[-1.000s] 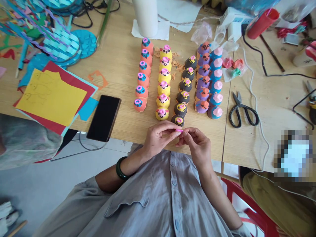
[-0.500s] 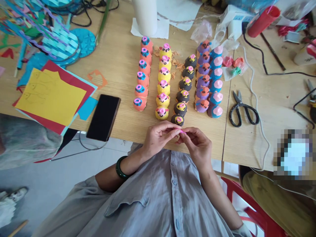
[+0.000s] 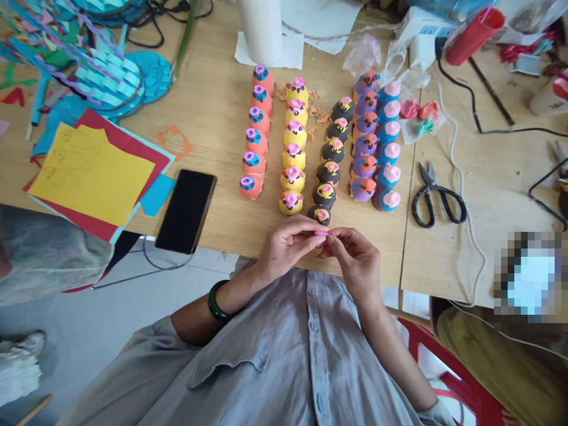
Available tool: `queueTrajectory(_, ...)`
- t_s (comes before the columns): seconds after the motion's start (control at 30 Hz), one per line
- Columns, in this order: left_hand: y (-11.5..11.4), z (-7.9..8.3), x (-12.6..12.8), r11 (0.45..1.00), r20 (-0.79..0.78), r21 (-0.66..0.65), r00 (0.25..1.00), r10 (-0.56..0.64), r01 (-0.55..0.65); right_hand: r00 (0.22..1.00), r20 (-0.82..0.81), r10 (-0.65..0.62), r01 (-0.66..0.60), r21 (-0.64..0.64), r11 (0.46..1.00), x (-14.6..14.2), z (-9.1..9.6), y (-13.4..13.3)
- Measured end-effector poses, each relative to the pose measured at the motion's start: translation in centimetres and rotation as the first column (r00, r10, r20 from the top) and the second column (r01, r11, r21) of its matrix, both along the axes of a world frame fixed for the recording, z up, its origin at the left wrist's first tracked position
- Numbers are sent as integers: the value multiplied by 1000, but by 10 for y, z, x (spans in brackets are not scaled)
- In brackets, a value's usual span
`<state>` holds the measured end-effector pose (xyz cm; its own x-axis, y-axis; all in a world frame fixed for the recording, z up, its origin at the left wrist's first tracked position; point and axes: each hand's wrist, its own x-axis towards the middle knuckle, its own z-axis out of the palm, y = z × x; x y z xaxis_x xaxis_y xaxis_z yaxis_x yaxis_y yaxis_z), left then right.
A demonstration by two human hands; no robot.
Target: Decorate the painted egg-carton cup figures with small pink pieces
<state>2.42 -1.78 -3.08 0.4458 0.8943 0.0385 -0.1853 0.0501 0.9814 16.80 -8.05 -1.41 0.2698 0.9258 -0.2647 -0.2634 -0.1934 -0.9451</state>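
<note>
A small piece of pink modelling clay (image 3: 321, 233) is pinched between my two hands at the table's front edge. My left hand (image 3: 286, 245) is closed on one end of it, thumb against fingers. On its other end, the thumb and fingers of my right hand (image 3: 355, 254) are pressed together. Just beyond my fingertips stands the nearest black clay figure (image 3: 319, 215), with yellow and pink on top. Further rows hold yellow figures (image 3: 293, 157), orange figures (image 3: 256, 142), purple figures (image 3: 364, 167) and blue figures with pink tops (image 3: 390, 154).
Black-handled scissors (image 3: 437, 195) lie to the right, beside a white cable (image 3: 461, 177). Left of the rows are a phone (image 3: 186, 211) and stacked coloured paper (image 3: 93, 174). A white roll (image 3: 261, 29) stands at the back. Other people's clothed legs show at both sides.
The pink clay shows slightly more to the left between my fingertips, with a small shift of the fingers. Both hands stay pinched in nearly the same place.
</note>
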Motion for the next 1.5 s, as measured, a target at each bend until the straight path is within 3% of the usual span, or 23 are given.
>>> queueTrajectory(0.3,0,1,0,1000,-93,8,996,19,-18,997,78,-13,12,6,1000,0,0,-1)
queueTrajectory(0.47,-1,3,0,999,-115,-19,993,30,-32,999,44,-14,13,26,1000,-1,-1,-1)
queueTrajectory(0.83,-2,2,0,991,-67,-131,997,-24,15,994,104,-26,26,5,1000,-2,-3,-1)
queueTrajectory(0.97,-1,-2,0,1000,-107,-20,994,3,-5,999,41,-6,7,-18,1000,-3,-3,0)
queueTrajectory(1.07,0,-2,-1,989,-200,131,976,89,-64,990,-138,31,-45,-100,994,1,-3,1)
queueTrajectory(1.13,2,-1,-2,980,-225,162,963,148,-113,963,-268,17,-63,-163,985,5,-2,2)
queueTrajectory(1.27,3,4,-4,986,-152,-63,978,144,-155,920,-387,-59,-15,-185,983,10,2,4)
queueTrajectory(1.5,-1,9,-2,951,6,-306,999,46,-42,920,-389,-53,-18,-178,984,8,4,3)
